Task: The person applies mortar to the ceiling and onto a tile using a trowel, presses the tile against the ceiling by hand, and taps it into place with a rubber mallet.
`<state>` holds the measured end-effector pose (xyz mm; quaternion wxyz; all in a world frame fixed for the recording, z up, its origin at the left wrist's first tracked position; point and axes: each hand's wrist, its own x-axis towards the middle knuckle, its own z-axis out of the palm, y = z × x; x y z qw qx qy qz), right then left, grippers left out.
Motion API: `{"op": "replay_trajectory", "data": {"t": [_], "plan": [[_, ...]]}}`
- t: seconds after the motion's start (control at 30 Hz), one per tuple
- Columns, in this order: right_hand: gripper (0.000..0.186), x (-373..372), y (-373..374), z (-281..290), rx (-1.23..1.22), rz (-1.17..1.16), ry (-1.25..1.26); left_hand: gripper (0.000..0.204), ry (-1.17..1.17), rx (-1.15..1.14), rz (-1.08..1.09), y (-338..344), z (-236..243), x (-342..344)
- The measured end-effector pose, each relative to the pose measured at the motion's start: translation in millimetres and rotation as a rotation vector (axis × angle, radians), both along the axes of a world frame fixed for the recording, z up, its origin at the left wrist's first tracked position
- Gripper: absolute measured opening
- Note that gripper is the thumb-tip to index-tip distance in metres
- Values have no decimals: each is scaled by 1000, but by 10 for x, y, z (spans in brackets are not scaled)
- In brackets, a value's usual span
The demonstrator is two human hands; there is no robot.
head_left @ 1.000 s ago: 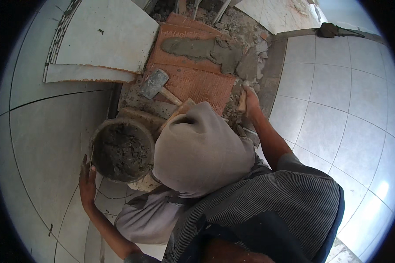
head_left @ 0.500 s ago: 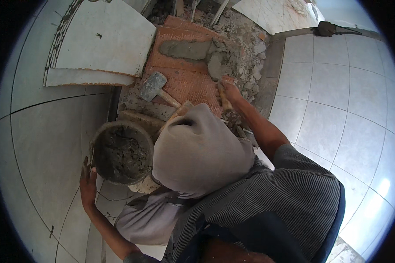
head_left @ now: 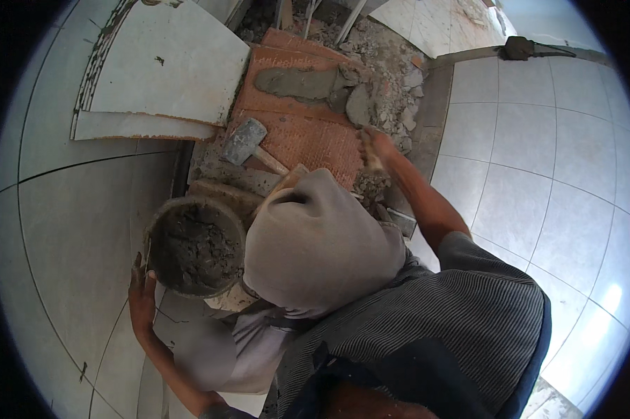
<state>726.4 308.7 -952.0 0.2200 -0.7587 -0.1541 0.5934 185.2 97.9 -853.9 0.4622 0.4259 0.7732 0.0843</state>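
My right hand [head_left: 381, 151] is closed around the wooden handle of a trowel [head_left: 359, 105]. The blade, coated with grey mortar, is at the right edge of an orange ribbed tile [head_left: 308, 141]. A long patch of mortar [head_left: 297, 82] is spread over the tile's far part, beside the blade. Down on the left, my left hand [head_left: 142, 292] grips the rim of a round dark bucket [head_left: 160, 274], thumb and fingers at its side. Wet grey mortar [head_left: 202, 244] lies inside the bucket. Between the bucket and the mortar patch, a mallet [head_left: 245, 141] rests on the tile, its handle toward my knee.
White tiles [head_left: 161, 66] are stacked at the far left. Rubble [head_left: 395, 91] lies right of the orange tile, by a low raised edge [head_left: 432, 115]. Light floor tiles [head_left: 524, 133] extend to the right. A dark object with a cord [head_left: 517, 47] sits at the far right.
My right hand and the trowel have shifted slightly to the right, with the blade moving away from the mortar patch. My left hand stays at the bucket.
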Motion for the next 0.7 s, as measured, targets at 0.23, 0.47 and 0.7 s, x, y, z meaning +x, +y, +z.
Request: {"op": "replay_trajectory", "data": {"t": [0.23, 0.47, 0.7], "plan": [[31, 148, -360, -44, 114, 23, -145, 65, -30, -28, 86, -58, 6, -27], [35, -380, -217, -291, -10, -171, 133, 65, 44, -67, 44, -66, 20, 9], [33, 133, -26, -477, 393, 351, -140, 66, -129, -38, 130, 44, 37, 9]]}}
